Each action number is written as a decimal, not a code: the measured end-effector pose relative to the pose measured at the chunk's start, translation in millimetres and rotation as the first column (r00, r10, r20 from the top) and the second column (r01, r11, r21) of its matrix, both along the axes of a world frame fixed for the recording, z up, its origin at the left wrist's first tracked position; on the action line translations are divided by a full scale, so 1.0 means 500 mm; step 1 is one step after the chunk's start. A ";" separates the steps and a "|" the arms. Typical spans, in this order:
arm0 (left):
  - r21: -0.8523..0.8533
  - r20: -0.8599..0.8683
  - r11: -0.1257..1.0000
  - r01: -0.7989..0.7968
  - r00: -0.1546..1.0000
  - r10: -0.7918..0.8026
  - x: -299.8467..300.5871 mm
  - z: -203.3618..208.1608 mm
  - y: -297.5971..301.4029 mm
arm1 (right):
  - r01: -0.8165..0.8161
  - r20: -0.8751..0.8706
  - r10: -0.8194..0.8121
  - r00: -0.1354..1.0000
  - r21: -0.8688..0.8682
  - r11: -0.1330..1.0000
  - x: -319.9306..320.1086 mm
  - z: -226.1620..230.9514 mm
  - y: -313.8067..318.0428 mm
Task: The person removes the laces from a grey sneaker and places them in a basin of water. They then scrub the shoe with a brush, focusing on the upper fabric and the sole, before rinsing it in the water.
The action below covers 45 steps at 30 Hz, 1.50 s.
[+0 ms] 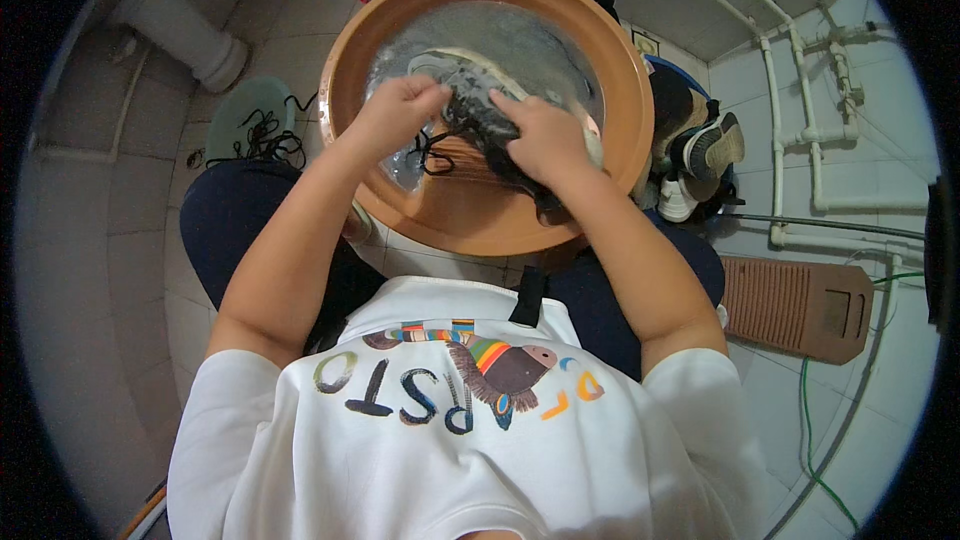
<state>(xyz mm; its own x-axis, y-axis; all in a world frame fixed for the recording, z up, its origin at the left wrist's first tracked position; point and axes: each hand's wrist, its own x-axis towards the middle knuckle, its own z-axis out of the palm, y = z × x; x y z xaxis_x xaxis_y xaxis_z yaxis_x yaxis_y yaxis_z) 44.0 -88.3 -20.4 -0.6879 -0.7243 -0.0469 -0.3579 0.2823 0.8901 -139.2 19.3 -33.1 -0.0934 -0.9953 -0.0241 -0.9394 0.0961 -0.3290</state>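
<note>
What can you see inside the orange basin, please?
Grey, sudsy water, black laces and a dark shoe, with the right hand gripping it and the left hand at its edge. Beneath the water, the basin is hidden; the hands cover parts of the shoe.

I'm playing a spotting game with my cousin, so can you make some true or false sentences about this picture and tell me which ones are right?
1. The left hand and the right hand both reach into the big orange-brown basin. True.
2. The right hand is holding a dark shoe. True.
3. The pale green bowl is on the right of the basin. False: it is on the left.
4. A brown ridged board is on the right side of the picture. True.
5. The person is wearing gloves. False: both hands are bare.
6. The white shirt has no picture on it. False: it shows a colourful animal.
</note>
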 end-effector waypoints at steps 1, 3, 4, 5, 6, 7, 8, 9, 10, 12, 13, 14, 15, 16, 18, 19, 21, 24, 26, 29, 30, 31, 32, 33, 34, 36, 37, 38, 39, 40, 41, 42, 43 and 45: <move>-0.069 0.238 0.995 0.071 0.970 -0.052 0.004 0.004 0.010 | 0.006 0.011 -0.005 1.000 -0.042 0.999 -0.016 0.000 0.004; -0.029 0.663 0.968 0.249 0.729 -0.168 0.002 0.036 0.018 | 0.065 0.120 -0.065 0.991 0.001 0.998 -0.036 0.035 0.008; -0.191 0.545 0.952 0.237 0.833 -0.098 0.006 0.023 0.019 | 0.096 0.162 -0.095 0.982 0.004 0.995 -0.044 0.041 0.008; -0.344 0.399 0.918 0.199 0.915 -0.048 0.013 -0.008 0.024 | 0.103 0.209 -0.096 0.973 -0.022 0.994 -0.046 0.035 0.011; -0.483 0.237 0.865 0.133 0.971 -0.017 0.019 -0.031 0.026 | 0.111 0.255 -0.095 0.962 -0.047 0.993 -0.047 0.027 0.015; -0.466 0.187 0.881 0.083 0.982 0.007 0.009 -0.029 0.028 | 0.115 0.307 -0.088 0.948 -0.070 0.991 -0.048 0.023 0.016; -0.450 0.160 0.892 0.046 0.987 0.030 0.002 -0.032 0.028 | 0.113 0.292 -0.081 0.953 -0.095 0.989 -0.046 0.022 0.018; -0.433 0.133 0.901 0.009 0.990 0.054 -0.005 -0.039 0.028 | 0.110 0.278 -0.073 0.958 -0.120 0.987 -0.041 0.022 0.022; -0.418 0.103 0.908 -0.030 0.991 0.081 -0.010 -0.043 0.025 | 0.105 0.261 -0.064 0.963 -0.149 0.983 -0.032 0.028 0.023; -0.135 0.089 0.980 -0.148 0.983 0.161 -0.022 -0.071 0.021 | 0.138 0.225 -0.108 0.968 -0.122 0.983 -0.010 0.051 0.027; 0.014 0.085 0.980 -0.198 0.977 0.197 -0.026 -0.073 0.025 | 0.159 0.203 -0.135 0.970 -0.109 0.981 0.001 0.054 0.030; 0.123 0.074 0.978 -0.171 0.984 0.163 -0.027 -0.074 0.031 | 0.166 0.214 -0.131 0.968 -0.154 0.974 0.008 0.049 0.032; 0.229 0.059 0.963 -0.140 0.990 0.130 -0.027 -0.074 0.039 | 0.174 0.225 -0.127 0.966 -0.199 0.965 0.014 0.042 0.033; 0.334 0.040 0.937 -0.102 0.995 0.094 -0.029 -0.069 0.047 | 0.185 0.236 -0.127 0.963 -0.241 0.953 0.015 0.035 0.034; 0.289 0.038 0.954 -0.082 0.997 0.074 -0.028 -0.072 0.052 | 0.192 0.261 -0.117 0.958 -0.281 0.940 0.013 0.020 0.034; 0.240 0.049 0.967 -0.080 0.996 0.070 -0.026 -0.070 0.051 | 0.195 0.278 -0.109 0.954 -0.301 0.934 0.011 0.019 0.032; 0.142 0.022 0.987 -0.075 0.997 0.073 -0.024 -0.067 0.049 | 0.166 0.228 -0.095 0.969 -0.315 0.935 0.009 0.022 0.033; 0.209 -0.084 0.973 -0.101 0.989 0.121 -0.025 -0.060 0.045 | 0.162 0.197 -0.105 0.975 -0.300 0.940 0.007 0.025 0.033; 0.527 -0.121 0.842 -0.110 0.972 0.202 -0.027 -0.046 0.043 | 0.172 0.192 -0.118 0.974 -0.299 0.939 0.010 0.024 0.035; 0.432 -0.121 0.868 -0.247 0.937 0.327 -0.033 -0.043 0.056 | 0.160 0.183 -0.104 0.978 -0.325 0.932 0.011 0.030 0.036; 0.381 -0.118 0.883 -0.273 0.933 0.339 -0.032 -0.046 0.055 | 0.149 0.173 -0.095 0.980 -0.333 0.931 0.012 0.034 0.039; 0.317 -0.102 0.910 -0.269 0.944 0.315 -0.033 -0.047 0.054 | 0.139 0.163 -0.087 0.983 -0.339 0.930 0.014 0.039 0.040; 0.241 -0.099 0.932 -0.269 0.949 0.300 -0.033 -0.048 0.053 | 0.134 0.167 -0.080 0.983 -0.342 0.930 0.018 0.042 0.043; 0.164 -0.093 0.949 -0.268 0.954 0.285 -0.033 -0.049 0.054 | 0.129 0.172 -0.072 0.983 -0.344 0.930 0.022 0.045 0.045; 0.087 -0.086 0.961 -0.262 0.959 0.269 -0.033 -0.048 0.054 | 0.126 0.176 -0.067 0.982 -0.345 0.930 0.023 0.048 0.046; 0.013 -0.099 0.961 -0.277 0.956 0.277 -0.034 -0.055 0.050 | 0.055 0.146 -0.001 0.989 -0.366 0.929 0.019 0.039 0.046; -0.048 -0.145 0.955 -0.291 0.948 0.282 -0.037 -0.068 0.048 | 0.033 0.125 0.016 0.992 -0.377 0.926 0.025 0.043 0.047; -0.108 -0.190 0.946 -0.307 0.940 0.283 -0.038 -0.077 0.046 | 0.011 0.105 0.033 0.994 -0.388 0.921 0.028 0.048 0.047; -0.084 -0.182 0.947 -0.309 0.939 0.290 -0.039 -0.085 0.043 | -0.031 0.065 0.059 0.996 -0.374 0.927 0.027 0.053 0.046; -0.061 -0.176 0.949 -0.310 0.939 0.296 -0.039 -0.086 0.044 | -0.014 0.043 0.032 0.999 -0.369 0.929 0.029 0.055 0.046; -0.037 -0.170 0.949 -0.312 0.938 0.302 -0.039 -0.086 0.045 | 0.004 0.020 0.004 1.000 -0.364 0.931 0.032 0.056 0.045; -0.125 -0.126 0.940 -0.318 0.945 0.302 -0.038 -0.083 0.048 | 0.021 -0.003 -0.023 1.000 -0.359 0.933 0.036 0.058 0.044; -0.212 -0.082 0.924 -0.317 0.948 0.306 -0.036 -0.068 0.051 | -0.100 -0.114 0.051 0.992 -0.485 0.869 0.040 0.062 0.041; -0.321 -0.063 0.899 -0.299 0.953 0.295 -0.033 -0.065 0.047 | -0.356 -0.355 0.143 0.924 -0.657 0.665 0.051 0.068 0.036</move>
<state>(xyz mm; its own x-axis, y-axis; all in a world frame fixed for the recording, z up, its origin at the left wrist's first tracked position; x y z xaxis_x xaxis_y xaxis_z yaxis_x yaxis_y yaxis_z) 27.5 -64.9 -52.9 -0.4373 -0.8690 0.2315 -0.4596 0.4373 0.7731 -113.8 37.1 0.6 0.2644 -0.6924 0.6713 -0.9486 -0.3122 0.0517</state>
